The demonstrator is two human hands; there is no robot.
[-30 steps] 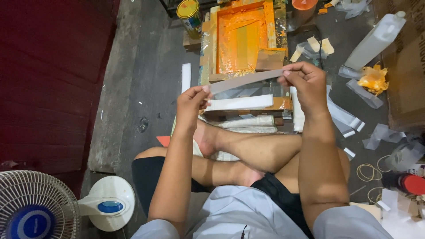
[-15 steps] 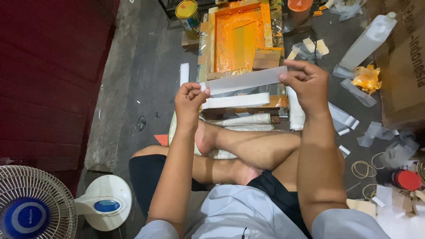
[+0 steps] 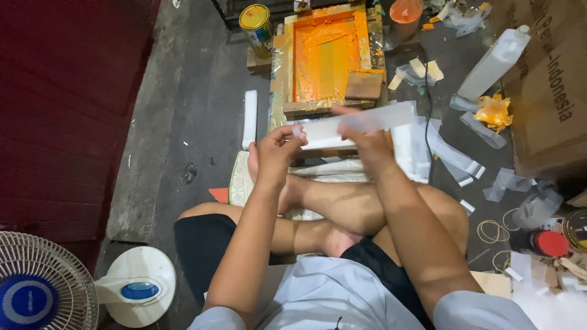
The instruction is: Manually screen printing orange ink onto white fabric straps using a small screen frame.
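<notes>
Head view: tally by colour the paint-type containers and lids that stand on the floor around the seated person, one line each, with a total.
Yellow-lidded tin: 1
Orange cup: 1
White plastic bottle: 1
Red-capped container: 1
Total: 4

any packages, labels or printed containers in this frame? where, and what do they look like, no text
Cardboard box: right edge, large, brown, dark print on its side.
Tin can: top, left of the orange frame, round, yellow lid, multicoloured label.
Plastic bottle: upper right, lying tilted, white, no label visible.
Fan badge: bottom left, round, blue.
Strip: in both hands, long, pale, blurred.
</notes>
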